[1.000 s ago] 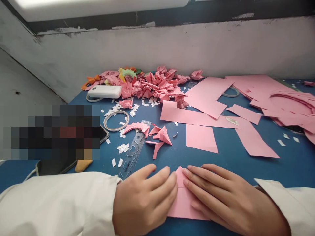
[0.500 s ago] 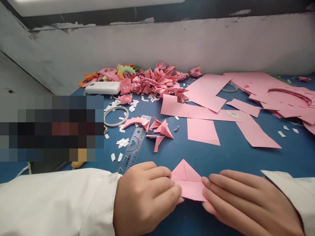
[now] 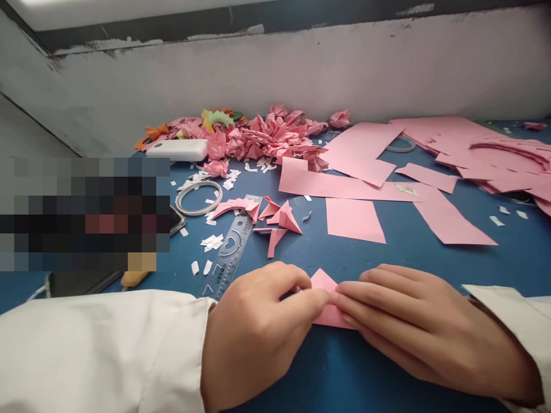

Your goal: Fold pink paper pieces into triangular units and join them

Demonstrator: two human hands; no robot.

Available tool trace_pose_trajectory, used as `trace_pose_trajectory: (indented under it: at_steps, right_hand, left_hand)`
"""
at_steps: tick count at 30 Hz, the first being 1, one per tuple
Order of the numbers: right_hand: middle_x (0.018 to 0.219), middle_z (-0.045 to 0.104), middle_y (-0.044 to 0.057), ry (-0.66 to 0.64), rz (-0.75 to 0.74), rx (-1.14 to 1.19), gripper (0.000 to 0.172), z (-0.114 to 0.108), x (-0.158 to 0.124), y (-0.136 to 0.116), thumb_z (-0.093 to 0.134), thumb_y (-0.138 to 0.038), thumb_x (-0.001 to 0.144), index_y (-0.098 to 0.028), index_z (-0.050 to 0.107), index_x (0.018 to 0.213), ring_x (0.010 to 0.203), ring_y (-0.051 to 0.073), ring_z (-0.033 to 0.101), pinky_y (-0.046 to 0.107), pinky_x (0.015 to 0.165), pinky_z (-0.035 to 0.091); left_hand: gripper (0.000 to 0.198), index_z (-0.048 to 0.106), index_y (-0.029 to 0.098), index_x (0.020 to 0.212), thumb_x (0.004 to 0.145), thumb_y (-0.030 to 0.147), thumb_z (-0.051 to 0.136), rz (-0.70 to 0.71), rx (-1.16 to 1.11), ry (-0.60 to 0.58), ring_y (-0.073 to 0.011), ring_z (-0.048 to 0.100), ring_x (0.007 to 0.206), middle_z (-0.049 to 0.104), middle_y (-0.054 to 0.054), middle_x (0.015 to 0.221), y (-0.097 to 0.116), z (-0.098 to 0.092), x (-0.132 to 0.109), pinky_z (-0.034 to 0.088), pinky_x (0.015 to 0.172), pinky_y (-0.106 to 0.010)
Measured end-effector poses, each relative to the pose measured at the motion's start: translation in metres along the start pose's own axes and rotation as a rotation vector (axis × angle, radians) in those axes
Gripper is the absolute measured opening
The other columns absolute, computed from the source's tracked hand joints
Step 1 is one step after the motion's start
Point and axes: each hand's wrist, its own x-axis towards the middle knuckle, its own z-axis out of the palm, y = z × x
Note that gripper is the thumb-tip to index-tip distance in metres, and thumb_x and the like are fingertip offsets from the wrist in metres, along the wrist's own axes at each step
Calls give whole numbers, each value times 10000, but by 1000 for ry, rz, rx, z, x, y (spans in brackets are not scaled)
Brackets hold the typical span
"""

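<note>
On blue table (image 3: 387, 269) | one folded pink paper (image 3: 323, 282) | left hand (image 3: 258, 327) pinching, right hand (image 3: 413, 327) flat atop

The left hand (image 3: 258, 327) is curled just left of the folded pink paper (image 3: 325, 282), with its fingertips pinched on it. The right hand (image 3: 413, 327) is laid flat against its right side.

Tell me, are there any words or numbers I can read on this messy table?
No text here can be read.
On the clear ruler, any marks are too small to read.
On the small white sticker, stuck to a pink strip, the print is blurred.
On the white power bank, no print shows.
The folded pink paper under the left hand and right hand is blank.
</note>
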Motion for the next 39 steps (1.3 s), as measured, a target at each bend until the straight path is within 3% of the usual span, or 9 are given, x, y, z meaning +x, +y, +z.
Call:
trace_pose_trajectory:
  at_steps: [5, 8, 11, 18, 21, 29, 35, 39]
  right_hand:
    - [1045, 787, 81, 17, -30, -10, 284, 0, -3, -3, 365, -82, 1097, -106, 644, 1142, 835, 193, 676, 394, 672, 519]
    - [1055, 791, 59, -23, -37, -7, 212, -4, -1, -5, 459, -97, 1082, -120, 668, 1062, 822, 178, 662, 378, 685, 530]
    - [1044, 790, 40, -37, -16, -2, 200, -6, 0, -5, 493, -91, 1070, -125, 687, 1037, 787, 163, 640, 365, 658, 524]
    - [979, 772, 48, -49, 14, 29, 298, -5, 2, -3, 414, -112, 1103, -133, 696, 1009, 741, 136, 618, 341, 623, 511]
    - [977, 767, 37, -60, 25, 26, 305, -7, 4, -2, 412, -110, 1103, -143, 691, 986, 745, 127, 620, 327, 628, 524]
    - [1026, 776, 43, -49, 21, 33, 259, -7, 2, -3, 433, -96, 1094, -127, 689, 1111, 780, 145, 640, 338, 662, 531]
    - [994, 786, 34, -67, 28, 46, 342, -10, 4, -2, 380, -88, 1103, -138, 711, 1030, 759, 142, 642, 331, 651, 518]
    - [973, 788, 28, -47, 35, 40, 312, -7, 3, -4, 452, -177, 1106, -148, 715, 942, 717, 144, 623, 345, 634, 518]
  left_hand:
    - [201, 735, 50, 959, 1025, 33, 546, 223, 77, -46, -226, 711, 829, 786, -96, 935, -6, -3, -3, 567, 729, -362]
    - [227, 723, 51, 913, 1046, 61, 539, 289, 157, -46, -235, 738, 837, 798, -103, 933, -8, -3, -5, 574, 737, -378]
    - [333, 725, 45, 964, 1084, 51, 415, 344, 234, -54, -241, 761, 881, 812, -104, 961, -8, -5, -5, 584, 760, -387]
    - [461, 725, 41, 1166, 1109, 58, 268, 415, 287, -198, -244, 737, 1145, 803, -103, 1179, -8, -16, -4, 595, 862, -361]
    - [471, 726, 27, 1200, 1103, 61, 266, 432, 257, -253, -251, 744, 1148, 790, -114, 1219, -8, -16, -5, 609, 879, -359]
    - [492, 758, 34, 1148, 1091, 47, 269, 445, 271, -236, -250, 769, 1100, 804, -114, 1173, -8, -17, -5, 634, 808, -356]
    - [500, 751, 59, 1140, 1109, 58, 252, 417, 273, -218, -223, 757, 1136, 796, -99, 1203, -9, -17, -5, 614, 826, -342]
    - [480, 751, 68, 1126, 1116, 66, 271, 405, 272, -201, -216, 755, 1135, 794, -109, 1207, -10, -16, -5, 602, 814, -333]
